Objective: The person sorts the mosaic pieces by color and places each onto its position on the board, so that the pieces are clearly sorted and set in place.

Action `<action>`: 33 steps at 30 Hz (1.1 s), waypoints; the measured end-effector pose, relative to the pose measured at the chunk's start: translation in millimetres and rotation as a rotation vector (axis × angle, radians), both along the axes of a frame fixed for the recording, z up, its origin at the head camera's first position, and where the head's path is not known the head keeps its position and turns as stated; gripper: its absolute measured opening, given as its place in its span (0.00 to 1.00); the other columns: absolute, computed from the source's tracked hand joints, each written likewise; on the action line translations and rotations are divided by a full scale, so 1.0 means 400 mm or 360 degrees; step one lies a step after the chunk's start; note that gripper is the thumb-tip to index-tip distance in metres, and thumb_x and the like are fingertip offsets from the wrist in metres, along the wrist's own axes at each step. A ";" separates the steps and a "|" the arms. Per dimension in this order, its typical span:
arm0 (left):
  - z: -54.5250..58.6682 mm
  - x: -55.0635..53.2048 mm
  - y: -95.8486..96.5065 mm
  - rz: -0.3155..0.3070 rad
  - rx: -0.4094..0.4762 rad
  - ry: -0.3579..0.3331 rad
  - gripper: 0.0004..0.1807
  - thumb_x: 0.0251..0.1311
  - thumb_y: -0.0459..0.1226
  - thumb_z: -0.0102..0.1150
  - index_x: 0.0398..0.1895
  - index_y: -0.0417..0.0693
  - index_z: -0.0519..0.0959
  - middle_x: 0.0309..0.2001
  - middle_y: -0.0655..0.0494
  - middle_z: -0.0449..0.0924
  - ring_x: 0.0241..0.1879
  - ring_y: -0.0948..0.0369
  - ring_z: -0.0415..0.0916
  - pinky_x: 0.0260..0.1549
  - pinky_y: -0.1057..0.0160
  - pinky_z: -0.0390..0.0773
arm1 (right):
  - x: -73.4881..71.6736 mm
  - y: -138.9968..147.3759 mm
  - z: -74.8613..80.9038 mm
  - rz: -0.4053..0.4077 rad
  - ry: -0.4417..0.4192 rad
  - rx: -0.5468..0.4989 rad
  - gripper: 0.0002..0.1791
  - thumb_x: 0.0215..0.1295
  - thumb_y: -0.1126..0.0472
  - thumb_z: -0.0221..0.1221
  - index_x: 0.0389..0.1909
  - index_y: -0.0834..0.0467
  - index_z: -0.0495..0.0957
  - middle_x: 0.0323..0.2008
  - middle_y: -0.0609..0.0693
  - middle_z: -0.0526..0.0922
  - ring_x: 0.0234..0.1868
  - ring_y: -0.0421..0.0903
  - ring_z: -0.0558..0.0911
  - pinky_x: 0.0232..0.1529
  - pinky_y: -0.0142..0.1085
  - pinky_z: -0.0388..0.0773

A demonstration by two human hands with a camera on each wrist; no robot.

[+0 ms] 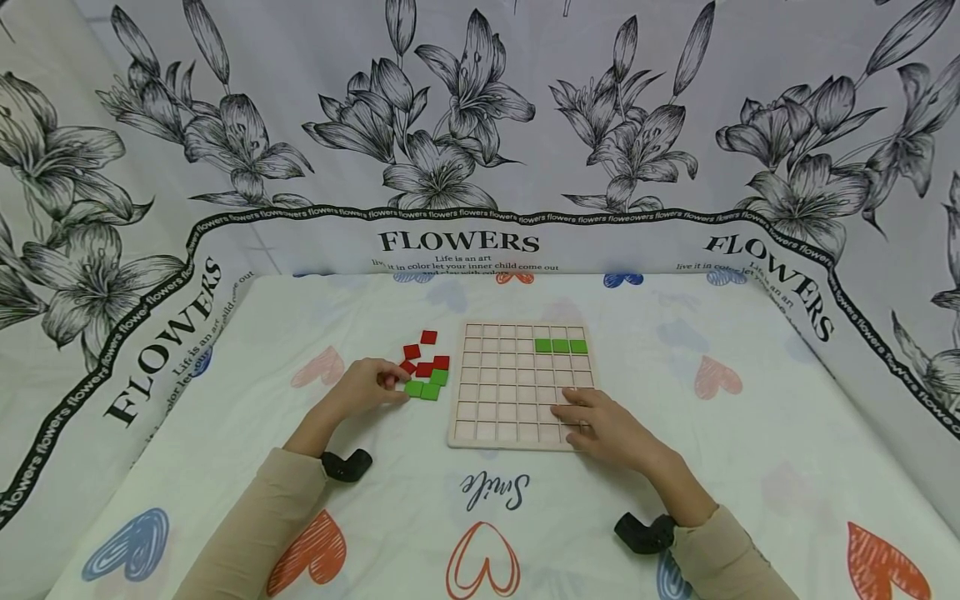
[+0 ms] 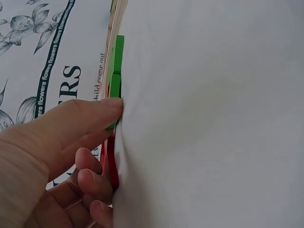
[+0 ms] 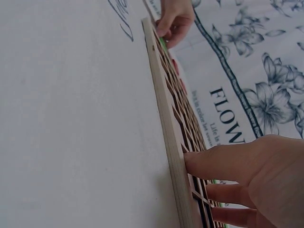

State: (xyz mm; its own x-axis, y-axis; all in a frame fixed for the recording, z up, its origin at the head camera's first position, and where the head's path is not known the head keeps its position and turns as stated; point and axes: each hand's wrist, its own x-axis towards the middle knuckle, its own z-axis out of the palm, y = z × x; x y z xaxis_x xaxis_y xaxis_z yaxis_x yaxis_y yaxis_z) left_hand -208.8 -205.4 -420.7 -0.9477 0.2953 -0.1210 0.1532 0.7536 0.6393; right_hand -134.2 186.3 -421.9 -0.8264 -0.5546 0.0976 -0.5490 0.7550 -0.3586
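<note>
My left hand (image 1: 367, 385) is at the left end of a small group of flat square tiles, its thumb and forefinger at the edges of a green tile (image 1: 414, 389). In the left wrist view the thumb covers part of that tile, and the other fingers curl beside a red tile (image 2: 111, 164). Two more green tiles (image 1: 430, 392) adjoin it, with several red tiles (image 1: 424, 369) just behind. My right hand (image 1: 611, 425) rests on the right front part of a wooden grid board (image 1: 487, 446), fingers spread, thumb at the front rim.
Three green tiles (image 1: 560, 346) lie in a row in the board's second row from the back, at its right side. A white cloth (image 1: 390, 517) printed with hearts covers the table. Flower-patterned fabric (image 1: 465, 125) rises behind and at both sides.
</note>
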 end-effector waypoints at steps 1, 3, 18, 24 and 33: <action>0.000 0.000 -0.001 -0.0007 0.0010 0.0005 0.13 0.52 0.35 0.69 0.40 0.40 0.83 0.26 0.55 0.70 0.30 0.61 0.66 0.27 0.71 0.64 | 0.000 0.000 0.000 -0.0001 -0.0001 -0.0001 0.22 0.61 0.63 0.62 0.57 0.58 0.78 0.62 0.64 0.74 0.63 0.64 0.72 0.59 0.56 0.72; 0.000 -0.001 -0.003 -0.0021 0.0021 0.0018 0.13 0.52 0.35 0.69 0.40 0.40 0.83 0.26 0.54 0.71 0.31 0.61 0.66 0.28 0.71 0.64 | 0.000 0.000 0.001 -0.0002 -0.0007 -0.0003 0.22 0.61 0.62 0.62 0.57 0.58 0.78 0.63 0.64 0.74 0.64 0.64 0.72 0.59 0.56 0.72; 0.029 0.005 0.008 -0.0012 0.0059 0.0067 0.11 0.53 0.35 0.68 0.39 0.41 0.84 0.27 0.55 0.72 0.32 0.60 0.67 0.29 0.71 0.65 | 0.002 -0.001 0.000 -0.0015 -0.0005 0.0003 0.22 0.61 0.62 0.62 0.57 0.57 0.78 0.63 0.63 0.74 0.64 0.63 0.72 0.60 0.55 0.71; 0.036 0.000 0.024 -0.0013 0.0052 0.0060 0.12 0.53 0.35 0.68 0.41 0.39 0.83 0.26 0.54 0.71 0.32 0.60 0.67 0.29 0.72 0.65 | 0.004 0.001 -0.001 -0.0020 -0.0002 -0.0008 0.21 0.61 0.62 0.62 0.57 0.57 0.79 0.62 0.63 0.74 0.64 0.63 0.72 0.60 0.54 0.72; 0.045 -0.011 0.044 0.0006 0.0067 0.0104 0.14 0.52 0.36 0.70 0.41 0.39 0.84 0.27 0.53 0.72 0.32 0.60 0.67 0.30 0.70 0.65 | 0.004 0.000 0.000 -0.0014 0.0002 -0.0006 0.22 0.61 0.62 0.62 0.57 0.57 0.79 0.62 0.63 0.74 0.64 0.63 0.72 0.60 0.54 0.72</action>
